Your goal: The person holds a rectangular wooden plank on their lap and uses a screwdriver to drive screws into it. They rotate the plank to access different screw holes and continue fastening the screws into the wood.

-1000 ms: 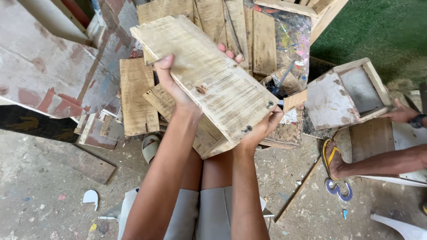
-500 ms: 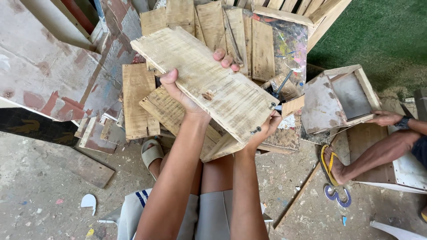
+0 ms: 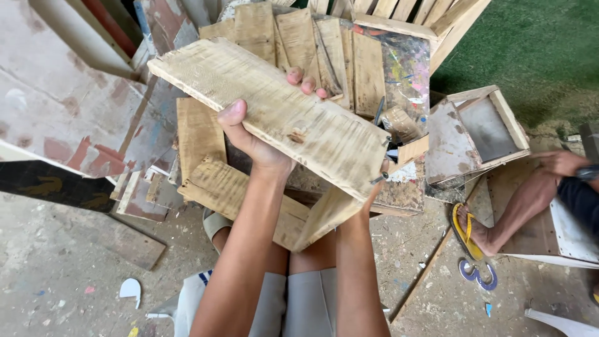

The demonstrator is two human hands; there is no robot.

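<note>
Head view looks down on a concrete floor (image 3: 56, 274) strewn with scrap, a heap of pallet slats (image 3: 312, 56) filling the upper middle of the frame. Centre frame, a rough wooden plank (image 3: 274, 112) is held tilted above the person's knees, its face turned up as if for looking over. The left hand (image 3: 256, 146) clamps the near long edge, thumb on top and fingertips curling over the far edge. The right hand (image 3: 373, 196) props the lower right corner from beneath, mostly hidden. At right, another person's arm (image 3: 530, 193) rests near a small wooden box (image 3: 477, 134).
</note>
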